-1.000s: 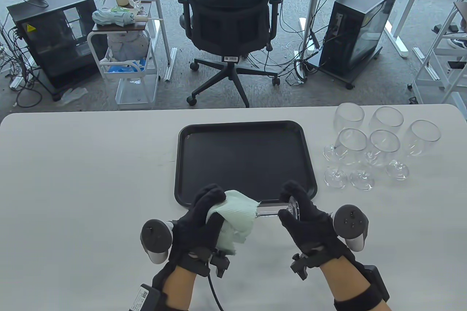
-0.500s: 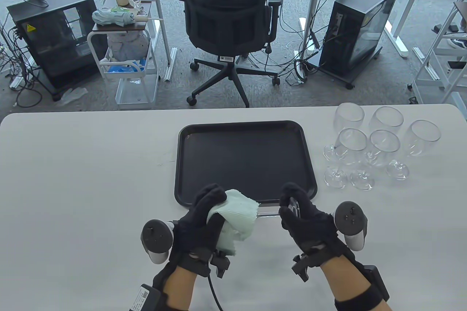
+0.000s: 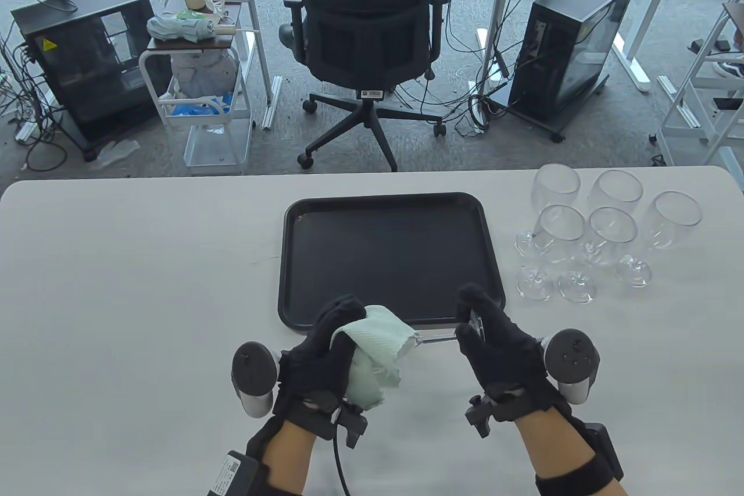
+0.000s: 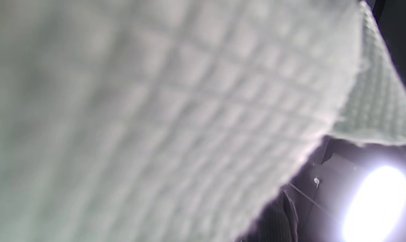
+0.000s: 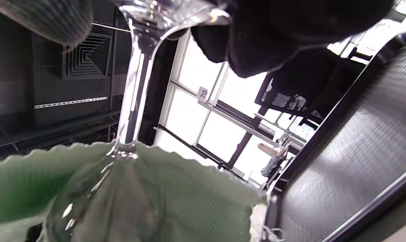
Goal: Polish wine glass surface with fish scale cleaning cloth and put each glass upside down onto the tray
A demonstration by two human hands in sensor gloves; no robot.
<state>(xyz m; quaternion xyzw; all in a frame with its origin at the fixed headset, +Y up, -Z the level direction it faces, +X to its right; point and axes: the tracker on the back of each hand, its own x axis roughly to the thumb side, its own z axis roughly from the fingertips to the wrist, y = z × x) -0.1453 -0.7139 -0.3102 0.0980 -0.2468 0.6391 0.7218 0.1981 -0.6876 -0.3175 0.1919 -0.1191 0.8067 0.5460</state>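
One clear stemmed wine glass [image 3: 439, 336] is held on its side just above the near edge of the table, its stem running level between the two hands. The bowl is wrapped in a single pale green, waffle-textured cleaning cloth [image 3: 375, 353], around which the fingers of the left hand [image 3: 317, 359] are curled; in the left wrist view the cloth fills nearly the whole frame. The round foot of the glass is pinched between the thumb and fingers of the right hand [image 3: 500, 353], and in the right wrist view the stem [image 5: 132, 94] is seen running from those fingers down into the cloth. One black rectangular plastic tray [image 3: 390, 205] lies just beyond the hands. Five more clear wine glasses [image 3: 604, 228] are stood upright in a cluster to the right of the tray, on the white table [image 3: 133, 263].
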